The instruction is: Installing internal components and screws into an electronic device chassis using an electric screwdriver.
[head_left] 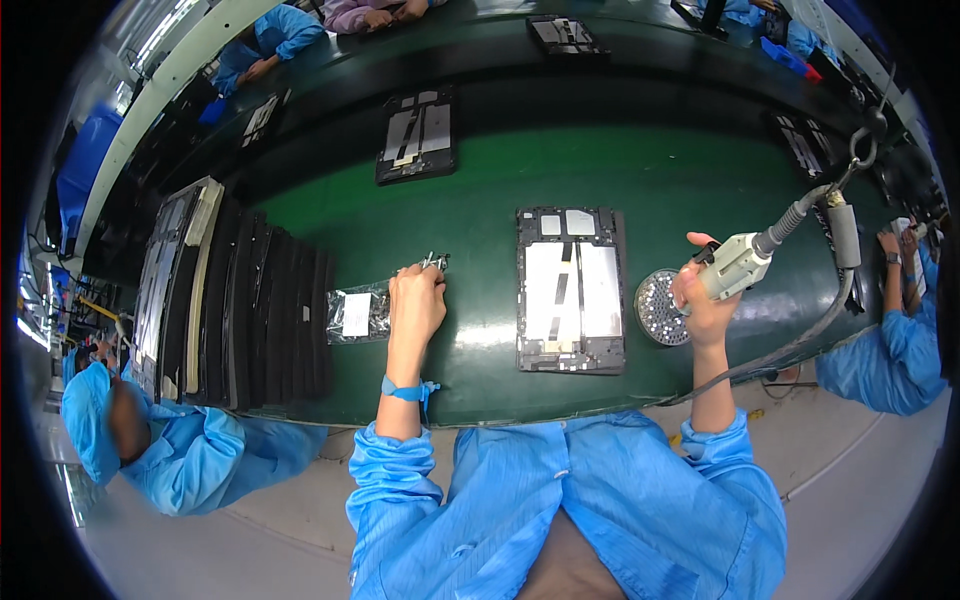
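Observation:
My left hand point(415, 302) is closed, its fingertips pinching small shiny metal pieces point(434, 261) whose kind I cannot make out. Beside it lies a clear plastic bag point(378, 308) with a white label. In my right hand point(703, 310) is a pale electric screwdriver point(738, 266), hanging from a cable. Its tip is hidden by my fingers. A round screw tray point(660, 312) with many small holes is just left of that hand. Between my hands, an opened tablet point(570, 290) lies flat, showing silvery battery panels and black flex strips.
A row of tablet parts point(255, 310) stands on edge at the left. Farther back on the green bench point(480, 190) lies another opened tablet point(417, 135), with more beyond. The screwdriver's thick cable point(790, 360) loops at the right. Other people in blue sit around.

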Demonstrator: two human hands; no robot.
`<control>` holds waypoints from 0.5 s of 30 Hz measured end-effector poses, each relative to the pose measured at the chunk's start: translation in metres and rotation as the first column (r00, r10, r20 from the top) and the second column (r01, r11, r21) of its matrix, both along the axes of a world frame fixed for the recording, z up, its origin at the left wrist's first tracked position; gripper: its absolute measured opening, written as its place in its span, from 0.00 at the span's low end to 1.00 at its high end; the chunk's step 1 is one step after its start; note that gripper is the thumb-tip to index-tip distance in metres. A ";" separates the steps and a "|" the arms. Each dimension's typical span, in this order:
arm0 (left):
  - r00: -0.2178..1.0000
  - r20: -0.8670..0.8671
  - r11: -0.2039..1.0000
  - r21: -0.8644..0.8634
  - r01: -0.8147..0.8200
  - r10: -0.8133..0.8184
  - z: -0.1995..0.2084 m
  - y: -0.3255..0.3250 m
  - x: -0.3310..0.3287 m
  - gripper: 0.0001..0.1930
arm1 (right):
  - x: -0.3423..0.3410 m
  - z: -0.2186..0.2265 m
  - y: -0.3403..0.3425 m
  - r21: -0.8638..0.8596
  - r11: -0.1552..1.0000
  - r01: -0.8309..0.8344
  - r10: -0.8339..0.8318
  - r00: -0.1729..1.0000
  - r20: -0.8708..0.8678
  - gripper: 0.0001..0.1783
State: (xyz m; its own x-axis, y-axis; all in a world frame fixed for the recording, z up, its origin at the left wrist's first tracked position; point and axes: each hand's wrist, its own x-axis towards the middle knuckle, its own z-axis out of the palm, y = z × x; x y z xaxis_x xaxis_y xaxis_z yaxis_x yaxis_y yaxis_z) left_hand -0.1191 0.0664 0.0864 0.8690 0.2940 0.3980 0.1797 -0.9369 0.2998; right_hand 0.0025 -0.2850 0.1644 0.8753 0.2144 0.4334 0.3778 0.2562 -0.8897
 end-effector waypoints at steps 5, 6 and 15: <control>1.000 0.008 0.998 -0.061 0.012 -0.011 0.022 -0.007 0.008 0.05 | 0.000 0.002 0.006 0.006 1.000 0.020 -0.020 1.000 -0.019 0.21; 0.997 0.066 0.966 -0.254 0.048 -0.032 0.030 -0.011 0.012 0.05 | 0.002 0.001 0.006 0.000 1.000 0.014 -0.014 1.000 -0.023 0.21; 0.976 0.166 0.591 -0.777 0.218 -0.142 0.013 -0.023 0.120 0.06 | 0.002 0.003 0.033 0.042 0.999 -0.027 0.030 0.996 -0.084 0.21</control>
